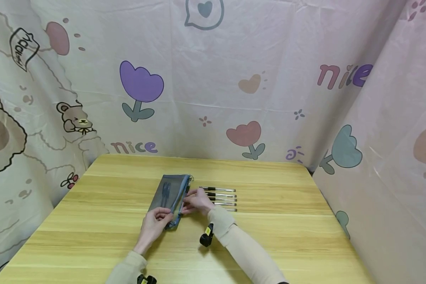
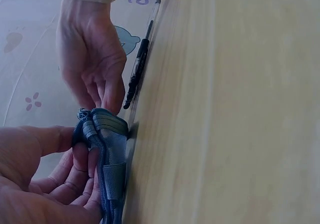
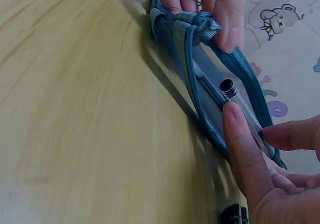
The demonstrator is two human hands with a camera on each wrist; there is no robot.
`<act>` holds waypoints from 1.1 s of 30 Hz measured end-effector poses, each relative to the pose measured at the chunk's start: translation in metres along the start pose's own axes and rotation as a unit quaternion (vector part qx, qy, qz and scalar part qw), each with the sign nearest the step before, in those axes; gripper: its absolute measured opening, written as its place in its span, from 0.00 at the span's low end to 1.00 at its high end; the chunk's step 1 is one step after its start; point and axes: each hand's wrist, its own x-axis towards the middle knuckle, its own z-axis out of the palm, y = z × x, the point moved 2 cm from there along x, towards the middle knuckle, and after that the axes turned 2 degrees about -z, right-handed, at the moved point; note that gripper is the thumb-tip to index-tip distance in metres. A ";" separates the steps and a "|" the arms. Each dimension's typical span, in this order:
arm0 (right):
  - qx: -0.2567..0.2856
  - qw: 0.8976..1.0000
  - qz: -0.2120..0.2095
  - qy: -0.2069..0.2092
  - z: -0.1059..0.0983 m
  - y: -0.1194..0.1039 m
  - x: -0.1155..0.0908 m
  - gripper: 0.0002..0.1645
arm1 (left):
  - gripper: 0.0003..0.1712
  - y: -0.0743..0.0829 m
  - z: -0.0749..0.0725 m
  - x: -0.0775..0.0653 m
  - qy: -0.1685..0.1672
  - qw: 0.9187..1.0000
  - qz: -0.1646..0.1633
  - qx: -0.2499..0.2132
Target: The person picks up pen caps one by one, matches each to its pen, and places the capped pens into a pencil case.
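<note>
A blue-grey mesh zip pouch (image 1: pixel 175 182) lies on the table with its zipped side toward the right. My left hand (image 1: pixel 154 225) pinches the near part of its opening edge between thumb and fingers. At the opening, my right hand (image 1: pixel 199 202) holds a clear-barrelled pen (image 3: pixel 246 112) between thumb and fingers. The right wrist view shows this pen inside the parted mouth, its dark-ringed end toward the left hand. Dark pen shapes (image 1: pixel 166 193) show through the mesh. Several black-and-clear pens (image 1: pixel 224 190) lie in a row just right of my right hand, which partly covers them.
The wooden table (image 1: pixel 277 236) is bordered by a printed curtain (image 1: pixel 206 79) at the back and both sides. A black wrist camera (image 1: pixel 206 236) hangs under the right sleeve, and another (image 1: pixel 146 279) shows by the left sleeve.
</note>
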 end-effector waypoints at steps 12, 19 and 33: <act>0.017 0.999 0.026 0.029 0.012 0.002 0.011 0.09 | 0.09 0.000 0.000 0.002 0.004 1.000 0.002 -0.003; -0.018 0.999 0.016 0.030 0.016 0.002 0.012 0.05 | 0.09 0.000 0.000 0.001 0.002 1.000 0.007 -0.006; -0.025 0.999 0.005 0.020 0.017 0.002 0.010 0.12 | 0.10 -0.001 0.000 0.001 0.003 1.000 0.004 -0.004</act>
